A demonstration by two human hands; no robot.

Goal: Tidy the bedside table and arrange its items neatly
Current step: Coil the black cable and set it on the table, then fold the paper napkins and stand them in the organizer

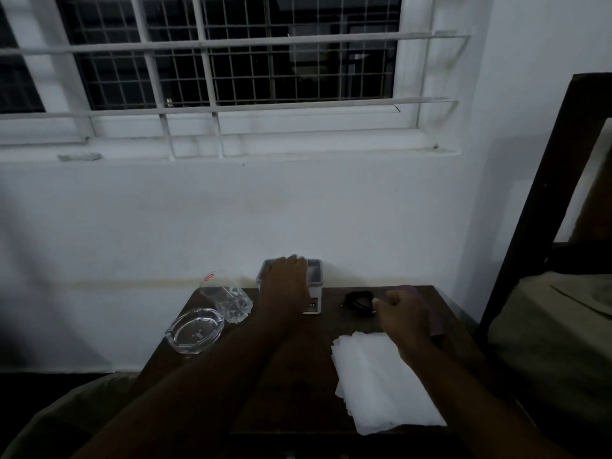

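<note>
A person's left hand (287,276) lies on top of a small lidded box (314,282) at the back edge of a dark bedside table (291,366), fingers draped over the lid; whether they grip it or merely rest there cannot be told in the dim light. The right hand (402,311) hovers with fingers loosely curled beside a black coiled item (358,301), perhaps a cable or strap, and appears to hold nothing, though its fingertips are hard to read.

To the left stand 1 clear drinking glass (228,301), tilted in this wide-angle view, and 1 glass ashtray (195,330) just in front of it at the table's corner. A loose, slightly fanned stack of white paper sheets (381,382) lies near the front right, partly under the right forearm.

The tidying looks to be in its early-to-middle stage: the glassware is grouped at the left, but the papers are not squared and the black item lies loose.

A purplish object (436,323) behind the right hand is largely hidden. The box's label is unreadable. A dark bed frame (530,226) is cut off at the right edge.
</note>
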